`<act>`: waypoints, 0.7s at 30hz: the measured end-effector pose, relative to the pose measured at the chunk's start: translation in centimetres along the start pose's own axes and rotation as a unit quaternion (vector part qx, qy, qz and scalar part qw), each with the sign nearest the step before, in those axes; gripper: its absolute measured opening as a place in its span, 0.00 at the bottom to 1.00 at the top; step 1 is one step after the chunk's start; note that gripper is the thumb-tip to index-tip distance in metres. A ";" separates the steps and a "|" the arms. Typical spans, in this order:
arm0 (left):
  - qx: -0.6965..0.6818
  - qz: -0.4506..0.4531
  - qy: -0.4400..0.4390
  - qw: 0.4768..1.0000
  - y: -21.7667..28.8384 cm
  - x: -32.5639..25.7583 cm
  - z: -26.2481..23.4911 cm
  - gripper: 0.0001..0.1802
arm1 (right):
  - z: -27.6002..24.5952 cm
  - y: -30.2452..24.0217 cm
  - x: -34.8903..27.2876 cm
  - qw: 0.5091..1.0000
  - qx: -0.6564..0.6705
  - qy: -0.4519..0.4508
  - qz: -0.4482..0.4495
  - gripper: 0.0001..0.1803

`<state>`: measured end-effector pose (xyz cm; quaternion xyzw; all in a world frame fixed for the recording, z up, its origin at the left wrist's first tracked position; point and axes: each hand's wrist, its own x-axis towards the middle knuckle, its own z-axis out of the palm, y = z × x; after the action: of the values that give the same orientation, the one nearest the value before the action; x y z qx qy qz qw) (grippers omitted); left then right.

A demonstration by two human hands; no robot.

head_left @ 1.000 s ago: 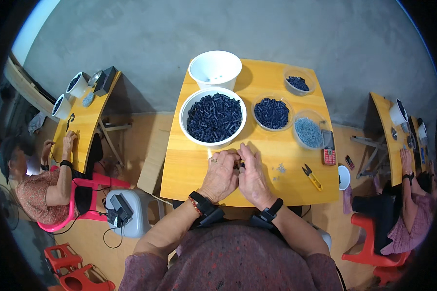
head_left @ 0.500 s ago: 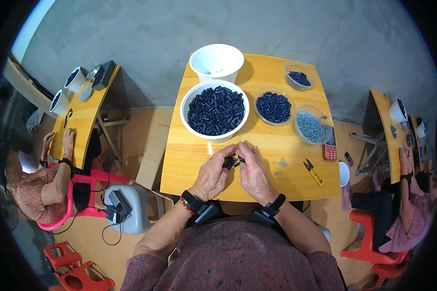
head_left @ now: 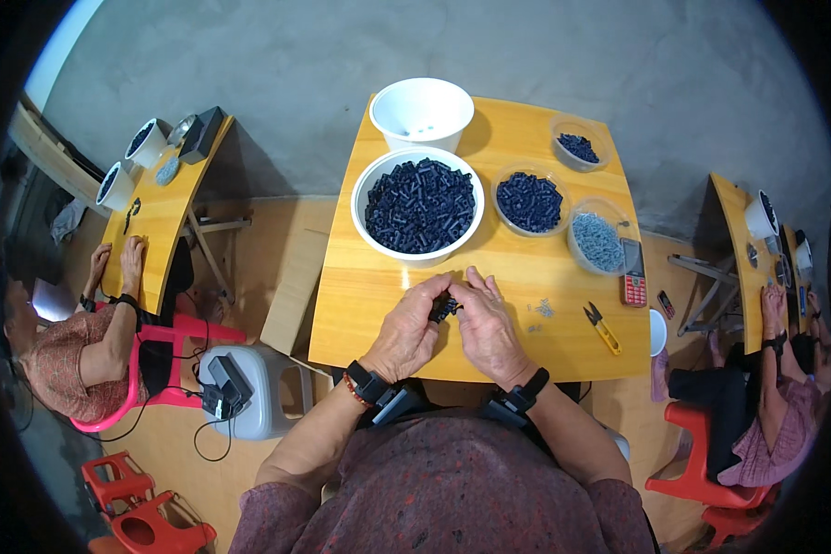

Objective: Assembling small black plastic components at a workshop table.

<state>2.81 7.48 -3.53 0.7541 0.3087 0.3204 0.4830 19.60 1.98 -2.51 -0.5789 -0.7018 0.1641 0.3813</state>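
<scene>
At the far left a seated person (head_left: 60, 355) in a patterned top is partly cut off by the dark rim, both hands resting on a narrow yellow side counter (head_left: 162, 217) that carries two small white cups and a dark box, all too small to read clearly. Below that stands a grey plastic stool (head_left: 254, 392) with a black device and cable on it, and red stools at the lower edge.

On the middle yellow counter (head_left: 360, 314), the left hand (head_left: 406, 332) is curled narrow, its fingertips closed on a small dark plastic part (head_left: 444, 307). The part sits between the two hands, just in front of the large white bowl (head_left: 367, 222) heaped with dark blue pieces; its shape is mostly hidden by the fingers. The right hand (head_left: 485, 328) meets the left, fingers bent over and pinching the same part from the other side. Both wrists wear black bands.

Behind the big bowl stands an empty-looking white tub (head_left: 422, 111). To the right lie a clear dish of dark pieces (head_left: 529, 201), a smaller clear dish (head_left: 577, 148), and a dish of pale grey bits (head_left: 597, 242). Beside it lies a red handset (head_left: 633, 274), then yellow-handled snips (head_left: 602, 328), with a few tiny loose bits near the right hand.

At the far right another person (head_left: 776, 406) sits at a further counter, bent by the rim and hard to make out.
</scene>
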 end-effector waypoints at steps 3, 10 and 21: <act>0.070 0.028 -0.011 0.997 0.2 -0.1 -0.3 0.39 | 0.3 0.6 -0.3 0.998 0.054 0.021 -0.003 0.20; -0.070 -0.001 0.024 0.997 1.0 -0.2 -1.3 0.38 | 0.4 1.0 -0.6 0.997 0.071 0.018 0.008 0.16; 0.172 0.060 0.033 0.983 0.3 -1.1 -1.6 0.31 | -0.4 -0.2 -0.3 0.999 0.045 -0.011 -0.009 0.15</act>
<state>0.99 7.37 -2.90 0.8319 0.3293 0.3160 0.3157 19.80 1.53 -2.25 -0.5530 -0.7028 0.1985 0.4010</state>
